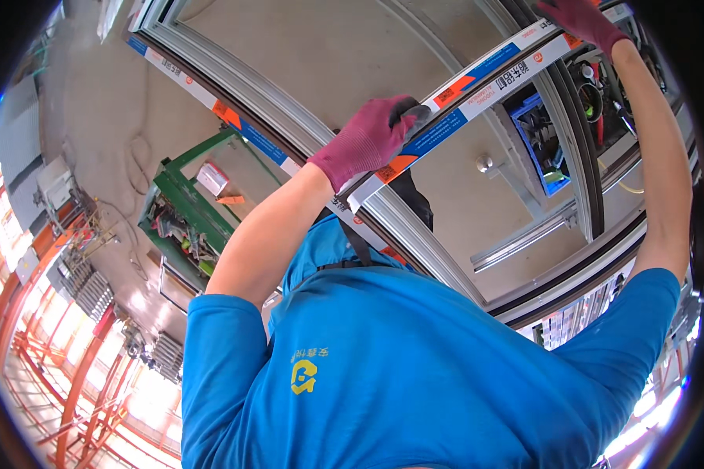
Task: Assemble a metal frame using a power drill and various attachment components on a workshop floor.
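Observation:
An aluminium profile bar [485, 87], wrapped in white, blue and orange printed film, runs slantwise across a large aluminium frame [270, 98]. My left hand [371, 139], in a maroon glove with dark fingertips, is closed round the bar near its lower left end. That end lies over the frame's near rail; whether the two are joined I cannot tell. At the upper right, my right hand [585, 25], gloved alike, grips the bar close to its other end. The right fingers are partly cut off by the picture's edge.
A green metal cart [181, 195] with tools and a small box stands left of the frame. Beneath the frame on the right is a blue tray [551, 187] of small parts. Hand tools [594, 102] lie beyond it. A loose cable [139, 160] trails over the floor.

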Available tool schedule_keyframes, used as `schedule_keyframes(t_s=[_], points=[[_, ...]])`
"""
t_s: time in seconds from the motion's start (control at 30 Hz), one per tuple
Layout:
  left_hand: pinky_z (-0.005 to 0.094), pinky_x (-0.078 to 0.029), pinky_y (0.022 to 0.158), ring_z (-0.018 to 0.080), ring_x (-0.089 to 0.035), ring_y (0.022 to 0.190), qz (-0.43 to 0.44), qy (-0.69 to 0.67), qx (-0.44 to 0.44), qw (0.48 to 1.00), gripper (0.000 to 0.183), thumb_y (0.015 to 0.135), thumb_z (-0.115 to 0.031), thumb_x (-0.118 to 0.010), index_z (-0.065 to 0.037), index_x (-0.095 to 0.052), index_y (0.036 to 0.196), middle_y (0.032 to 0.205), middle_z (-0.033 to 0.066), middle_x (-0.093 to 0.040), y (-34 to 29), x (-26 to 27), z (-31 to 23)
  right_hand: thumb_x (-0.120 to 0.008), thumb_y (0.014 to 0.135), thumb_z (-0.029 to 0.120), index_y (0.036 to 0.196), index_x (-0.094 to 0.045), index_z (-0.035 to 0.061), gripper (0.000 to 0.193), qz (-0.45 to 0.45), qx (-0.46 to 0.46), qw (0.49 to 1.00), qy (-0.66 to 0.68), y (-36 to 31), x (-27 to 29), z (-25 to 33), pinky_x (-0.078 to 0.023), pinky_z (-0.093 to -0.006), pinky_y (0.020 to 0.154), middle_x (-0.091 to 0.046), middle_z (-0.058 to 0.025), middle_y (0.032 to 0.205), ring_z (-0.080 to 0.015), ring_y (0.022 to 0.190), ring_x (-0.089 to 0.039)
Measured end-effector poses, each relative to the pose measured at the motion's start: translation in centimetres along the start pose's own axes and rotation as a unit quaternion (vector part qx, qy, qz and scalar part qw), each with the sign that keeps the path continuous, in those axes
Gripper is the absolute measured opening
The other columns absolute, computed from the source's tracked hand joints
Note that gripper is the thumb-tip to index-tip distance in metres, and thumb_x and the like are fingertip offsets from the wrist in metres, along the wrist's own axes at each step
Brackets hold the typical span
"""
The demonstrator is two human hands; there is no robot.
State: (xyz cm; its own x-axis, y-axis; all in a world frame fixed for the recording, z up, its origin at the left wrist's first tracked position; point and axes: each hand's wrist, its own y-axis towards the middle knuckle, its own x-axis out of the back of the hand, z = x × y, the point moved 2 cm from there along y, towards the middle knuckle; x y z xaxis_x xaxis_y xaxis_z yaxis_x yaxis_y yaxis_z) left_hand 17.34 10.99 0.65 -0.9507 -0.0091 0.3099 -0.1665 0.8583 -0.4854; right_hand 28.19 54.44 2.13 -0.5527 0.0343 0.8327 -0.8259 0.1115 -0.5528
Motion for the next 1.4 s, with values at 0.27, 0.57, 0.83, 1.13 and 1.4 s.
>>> schedule_keyframes(t_s=[0.27, 0.57, 0.83, 1.13, 1.4], points=[[0.0390, -0.052, 0.082, 0.0305, -0.061, 0.080, -0.018, 0.005, -0.001, 1.000, 0.031, 0.106, -0.027, -0.059, 0.000, -0.066, 0.120, 0.089, 0.0229, -0.066, -0.7, -0.8, -0.6, -0.038, 0.101, 0.060, 0.109, -0.079, 0.0145, 0.062, -0.032, 0.007, 0.999, 0.042, -2.8, 0.7, 1.9, -0.049, -0.0542, 0.102, -0.075, -0.0196, 0.115, -0.0422, 0.113, -0.068], [0.0425, -0.052, 0.083, 0.0415, -0.064, 0.091, -0.044, -0.035, -0.008, 0.998, 0.030, 0.101, -0.027, -0.063, -0.005, -0.064, 0.120, 0.103, 0.0232, -0.070, -0.2, 0.1, -0.6, -0.072, 0.084, 0.036, 0.069, -0.063, 0.0099, 0.032, -0.418, 0.040, 0.904, 0.081, -4.5, -1.5, 5.7, -0.049, -0.0483, 0.074, -0.063, -0.0144, 0.072, -0.0397, 0.074, -0.062], [0.0531, -0.058, 0.087, 0.0500, -0.069, 0.102, -0.065, 0.229, -0.054, 0.970, 0.097, 0.074, -0.042, -0.088, -0.003, -0.043, 0.151, 0.118, 0.0292, -0.069, -2.1, -2.7, -0.3, -0.078, 0.072, 0.032, 0.093, -0.074, 0.0119, 0.029, -0.435, 0.038, 0.853, 0.288, -3.3, -9.0, 2.5, -0.053, -0.0463, 0.089, -0.069, -0.0135, 0.090, -0.0345, 0.099, -0.067], [0.0574, -0.055, 0.076, 0.0516, -0.067, 0.087, -0.102, 0.238, -0.064, 0.964, 0.063, 0.076, -0.033, -0.086, -0.001, -0.054, 0.120, 0.095, 0.0276, -0.070, -3.4, -2.8, -3.6, -0.063, 0.092, 0.048, 0.089, -0.075, 0.0141, 0.036, -0.292, -0.149, 0.943, 0.051, -7.4, -1.3, -2.5, -0.042, -0.0430, 0.107, -0.070, -0.0078, 0.088, -0.0287, 0.102, -0.066], [0.0574, -0.056, 0.079, 0.0513, -0.068, 0.089, -0.126, 0.276, -0.063, 0.951, 0.058, 0.080, -0.036, -0.083, -0.004, -0.057, 0.121, 0.093, 0.0264, -0.072, -3.3, -2.5, -3.4, -0.067, 0.092, 0.034, 0.103, -0.070, 0.0089, 0.027, -0.476, -0.241, 0.844, 0.057, -10.0, -3.3, 2.6, -0.043, -0.0480, 0.109, -0.068, -0.0127, 0.115, -0.0319, 0.122, -0.059]])
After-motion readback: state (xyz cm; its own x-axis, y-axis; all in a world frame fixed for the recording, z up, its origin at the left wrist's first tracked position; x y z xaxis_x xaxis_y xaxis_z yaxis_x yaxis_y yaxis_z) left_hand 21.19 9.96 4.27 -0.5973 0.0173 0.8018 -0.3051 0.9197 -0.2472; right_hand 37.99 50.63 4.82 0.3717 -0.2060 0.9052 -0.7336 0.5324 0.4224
